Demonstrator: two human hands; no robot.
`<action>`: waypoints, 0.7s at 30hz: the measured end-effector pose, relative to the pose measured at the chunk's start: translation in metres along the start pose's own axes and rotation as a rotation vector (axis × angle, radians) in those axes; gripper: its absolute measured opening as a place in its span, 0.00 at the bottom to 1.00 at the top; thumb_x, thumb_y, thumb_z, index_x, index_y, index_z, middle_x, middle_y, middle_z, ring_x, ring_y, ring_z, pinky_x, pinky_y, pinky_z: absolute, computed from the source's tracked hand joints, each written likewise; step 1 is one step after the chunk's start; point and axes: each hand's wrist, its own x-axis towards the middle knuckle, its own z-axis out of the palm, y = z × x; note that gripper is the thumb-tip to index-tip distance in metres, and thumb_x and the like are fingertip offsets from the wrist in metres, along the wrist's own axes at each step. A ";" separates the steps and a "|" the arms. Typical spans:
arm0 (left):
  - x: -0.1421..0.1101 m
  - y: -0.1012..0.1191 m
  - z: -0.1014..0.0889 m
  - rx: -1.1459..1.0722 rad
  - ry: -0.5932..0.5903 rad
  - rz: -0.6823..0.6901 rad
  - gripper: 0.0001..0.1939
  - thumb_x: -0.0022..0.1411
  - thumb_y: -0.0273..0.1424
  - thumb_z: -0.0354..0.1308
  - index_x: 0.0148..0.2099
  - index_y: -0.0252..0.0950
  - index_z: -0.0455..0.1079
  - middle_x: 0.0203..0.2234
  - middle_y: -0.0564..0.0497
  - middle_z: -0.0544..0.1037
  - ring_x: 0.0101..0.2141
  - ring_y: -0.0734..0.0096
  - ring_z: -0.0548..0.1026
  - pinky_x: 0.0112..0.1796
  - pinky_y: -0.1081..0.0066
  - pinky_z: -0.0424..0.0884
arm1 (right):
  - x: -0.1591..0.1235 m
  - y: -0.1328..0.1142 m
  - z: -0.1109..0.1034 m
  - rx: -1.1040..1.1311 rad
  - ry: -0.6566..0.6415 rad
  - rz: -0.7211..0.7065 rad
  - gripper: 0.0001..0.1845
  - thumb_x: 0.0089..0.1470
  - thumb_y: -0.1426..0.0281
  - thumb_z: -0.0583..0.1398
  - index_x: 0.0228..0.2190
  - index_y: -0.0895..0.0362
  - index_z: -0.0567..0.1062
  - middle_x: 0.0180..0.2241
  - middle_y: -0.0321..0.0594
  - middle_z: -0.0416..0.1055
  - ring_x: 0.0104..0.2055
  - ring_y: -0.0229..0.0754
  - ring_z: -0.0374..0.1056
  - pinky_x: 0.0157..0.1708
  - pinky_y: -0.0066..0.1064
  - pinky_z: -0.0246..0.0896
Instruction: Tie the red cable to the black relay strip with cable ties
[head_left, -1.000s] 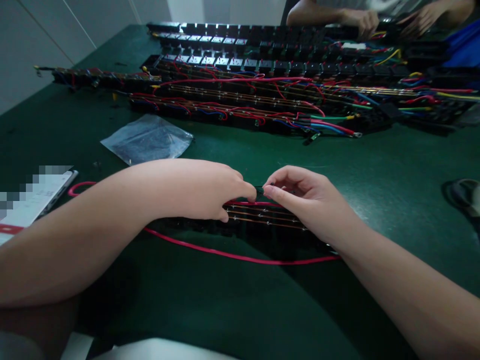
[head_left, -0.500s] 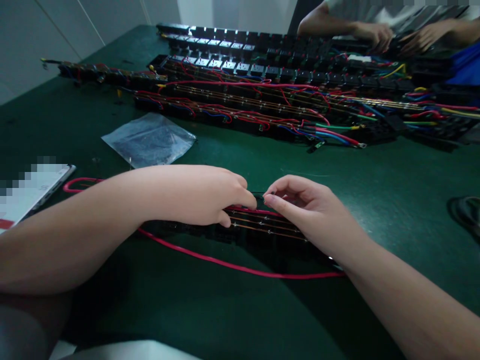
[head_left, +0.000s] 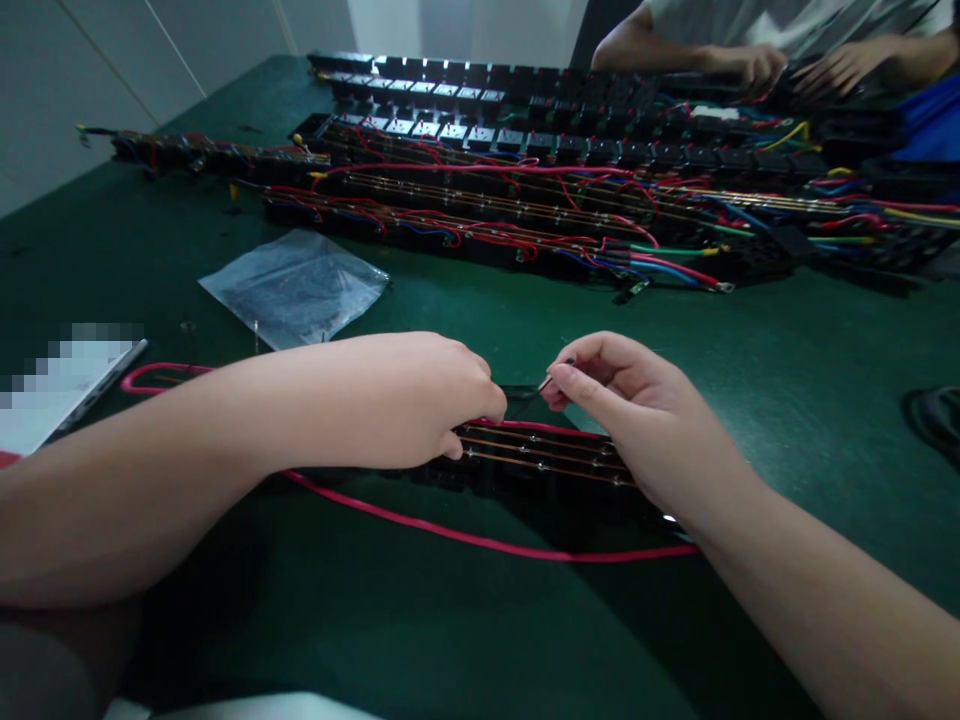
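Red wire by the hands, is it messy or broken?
Not broken, as far as shows. The red wire just loops loose across the green table, out from under the black strip both hands work on.

An electrical assembly workshop, judging by the green-covered table (head_left: 787,360) with rows of black socket strips (head_left: 525,140) strung with red, blue and yellow wires (head_left: 570,215) along its far edge, and a co-worker's hands (head_left: 750,65) busy at the far right corner.
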 end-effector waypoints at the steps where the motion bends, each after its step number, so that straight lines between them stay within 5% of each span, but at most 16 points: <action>1: 0.000 0.000 0.000 0.007 0.000 0.001 0.08 0.61 0.33 0.59 0.44 0.45 0.74 0.34 0.53 0.77 0.35 0.64 0.74 0.34 0.68 0.63 | 0.000 0.001 0.000 0.029 0.018 0.000 0.05 0.56 0.66 0.63 0.31 0.54 0.74 0.28 0.34 0.72 0.32 0.37 0.69 0.36 0.30 0.66; 12: 0.000 -0.004 0.001 -0.015 0.004 0.007 0.12 0.60 0.33 0.58 0.47 0.47 0.75 0.36 0.55 0.78 0.35 0.67 0.73 0.35 0.69 0.64 | 0.001 0.007 0.000 0.021 0.124 0.052 0.05 0.56 0.64 0.63 0.32 0.52 0.75 0.40 0.37 0.77 0.43 0.42 0.71 0.46 0.36 0.65; 21: -0.001 -0.007 -0.001 -0.118 -0.007 0.011 0.08 0.59 0.33 0.59 0.42 0.45 0.76 0.34 0.54 0.77 0.33 0.67 0.72 0.34 0.69 0.62 | -0.008 -0.009 -0.001 0.122 0.107 -0.095 0.03 0.57 0.67 0.62 0.31 0.51 0.73 0.29 0.34 0.71 0.32 0.39 0.69 0.37 0.32 0.68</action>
